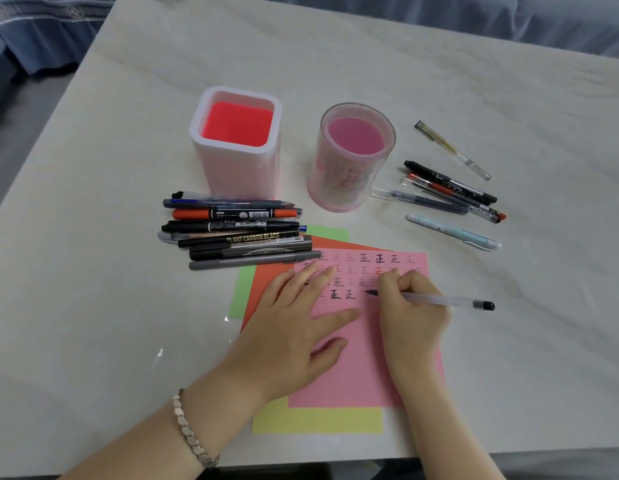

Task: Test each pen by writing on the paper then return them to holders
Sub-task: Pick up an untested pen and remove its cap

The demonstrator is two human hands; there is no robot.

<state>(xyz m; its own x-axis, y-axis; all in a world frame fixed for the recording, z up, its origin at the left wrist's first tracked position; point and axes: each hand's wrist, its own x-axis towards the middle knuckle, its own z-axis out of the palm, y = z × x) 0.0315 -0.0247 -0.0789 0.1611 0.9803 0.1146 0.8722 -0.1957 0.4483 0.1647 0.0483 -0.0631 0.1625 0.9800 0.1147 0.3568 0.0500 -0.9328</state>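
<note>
My right hand (410, 306) grips a clear pen with a black cap end (450, 301), its tip touching the pink paper (363, 368) beside several rows of written marks. My left hand (294, 327) rests flat on the pink paper with fingers spread, holding it down. A square white holder with a red inside (236, 140) and a round clear pink holder (349, 157) stand behind the paper, both with no pens in them. A pile of several pens and markers (235, 233) lies left of the paper. Another group of several pens (453, 192) lies to the right.
Under the pink sheet lie orange (266, 282), green (242, 292) and yellow (318, 420) sheets. A light blue pen (453, 232) and a clear yellowish pen (453, 150) lie apart at the right. The pale marble table (93, 271) ends near the bottom edge; blue fabric lies beyond it.
</note>
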